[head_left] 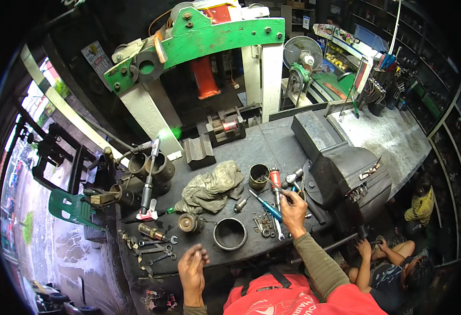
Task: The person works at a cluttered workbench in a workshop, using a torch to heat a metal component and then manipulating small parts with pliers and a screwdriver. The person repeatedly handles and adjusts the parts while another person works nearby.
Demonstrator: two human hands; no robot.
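My left hand hovers at the bench's front edge, left of an open metal cylinder. Its fingers are curled together, and whatever they may hold is hidden. Over the right of the bench, my right hand is closed in a pinch. A thin dark line runs from its fingertips toward a small metal cup of dark bits; I cannot make out its kind. Under that hand lie a teal screwdriver-like tool and a red-handled tool. Small nuts and sockets lie in front of them.
A crumpled grey rag lies mid-bench, a round metal part before it. Wrenches sit at the left edge. On the right stands a big vise; a green press frame rises behind. Another person crouches at lower right.
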